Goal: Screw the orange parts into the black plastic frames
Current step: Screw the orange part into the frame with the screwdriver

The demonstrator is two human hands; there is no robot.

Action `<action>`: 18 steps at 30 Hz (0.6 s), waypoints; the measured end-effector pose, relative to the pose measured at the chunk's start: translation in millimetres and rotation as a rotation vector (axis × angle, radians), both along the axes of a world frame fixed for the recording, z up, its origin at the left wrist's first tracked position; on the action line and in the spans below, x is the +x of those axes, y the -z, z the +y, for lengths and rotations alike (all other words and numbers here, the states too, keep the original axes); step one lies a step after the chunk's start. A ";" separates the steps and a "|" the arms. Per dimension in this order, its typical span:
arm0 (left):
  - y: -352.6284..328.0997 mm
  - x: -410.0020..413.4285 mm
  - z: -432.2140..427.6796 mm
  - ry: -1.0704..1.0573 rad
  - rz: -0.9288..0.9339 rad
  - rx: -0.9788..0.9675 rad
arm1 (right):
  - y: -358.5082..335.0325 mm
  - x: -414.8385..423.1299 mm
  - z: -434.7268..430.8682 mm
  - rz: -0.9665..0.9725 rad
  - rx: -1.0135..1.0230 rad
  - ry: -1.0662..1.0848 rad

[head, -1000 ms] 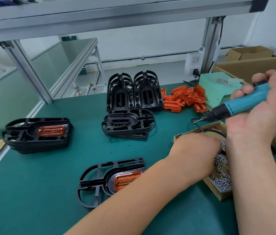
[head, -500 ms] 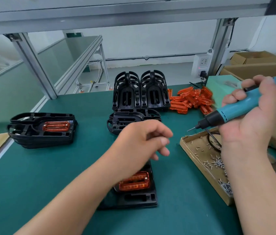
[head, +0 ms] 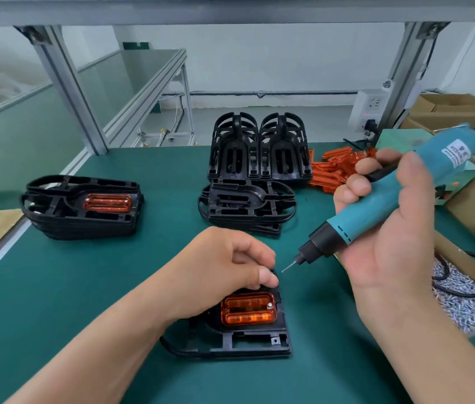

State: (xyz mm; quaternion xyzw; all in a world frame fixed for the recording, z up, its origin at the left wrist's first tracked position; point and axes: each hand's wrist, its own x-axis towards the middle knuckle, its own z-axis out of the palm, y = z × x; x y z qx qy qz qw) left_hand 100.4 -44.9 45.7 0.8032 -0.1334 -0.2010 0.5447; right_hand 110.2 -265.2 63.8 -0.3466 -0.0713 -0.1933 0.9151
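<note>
One translucent orange plastic insert (head: 248,310) sits in the near black plastic frame (head: 248,342) on the green table (head: 84,287). Left hand (head: 224,272) fingers curl closed, pinching at the frame's far edge. Right hand (head: 387,237) fingers grip the teal electric screwdriver (head: 376,205), bit just clear of the left fingertips.

The left forearm is stretched in from the lower left, and the left hand (head: 224,266) is set knuckles up with the wrist slightly bent. Its fingers are curled under and the thumb tip is pressed toward the forefinger in a pinch; what is pinched cannot be made out. The right forearm is raised from the lower right, and the right hand (head: 387,228) is held palm toward the camera, its fingers wrapped tight and the thumb laid upward.
</note>
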 end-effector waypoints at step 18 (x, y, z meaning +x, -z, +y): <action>0.0 -9.5 -8.1 0.065 0.035 -0.096 | -0.4 -2.7 4.7 -0.006 -0.029 -0.015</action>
